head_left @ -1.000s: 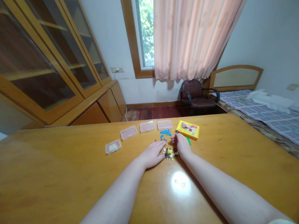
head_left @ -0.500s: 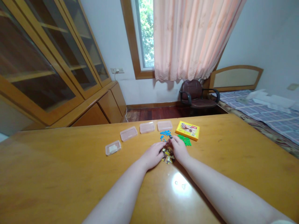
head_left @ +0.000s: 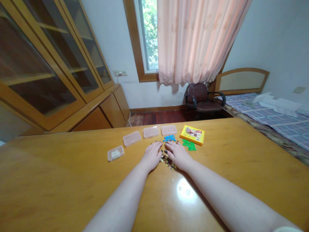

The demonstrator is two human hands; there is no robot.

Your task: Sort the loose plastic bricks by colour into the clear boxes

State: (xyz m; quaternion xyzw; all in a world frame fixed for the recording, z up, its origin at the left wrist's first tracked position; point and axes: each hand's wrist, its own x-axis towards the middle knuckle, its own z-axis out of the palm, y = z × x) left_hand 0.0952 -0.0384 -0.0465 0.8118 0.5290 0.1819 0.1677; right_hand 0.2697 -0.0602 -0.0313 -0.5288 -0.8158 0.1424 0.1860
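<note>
My left hand [head_left: 152, 157] lies palm down on the table, its fingers stretched forward and empty. It borders the left side of a pile of small yellow, brown and dark pieces [head_left: 170, 163]; their exact kind is too small to tell. My right hand [head_left: 180, 156] is also palm down with its fingers apart, partly covering that pile from the right. Just beyond its fingertips sits a cluster of small blue plastic pieces [head_left: 169, 138]. Small green plastic pieces [head_left: 189, 145] lie heaped to the right of my right hand's fingers.
A yellow box [head_left: 192, 134] with a printed picture lies behind the green pieces. Several clear plastic cases [head_left: 132, 139] form an arc at the back left; the nearest case [head_left: 115, 153] holds something white. Beyond the wooden table [head_left: 72, 180] stand a chair [head_left: 200, 96] and a bed.
My fingers have spread out flat from a bunched position over the pile. My left hand has shifted slightly left. The blue pieces now appear more tightly gathered.
</note>
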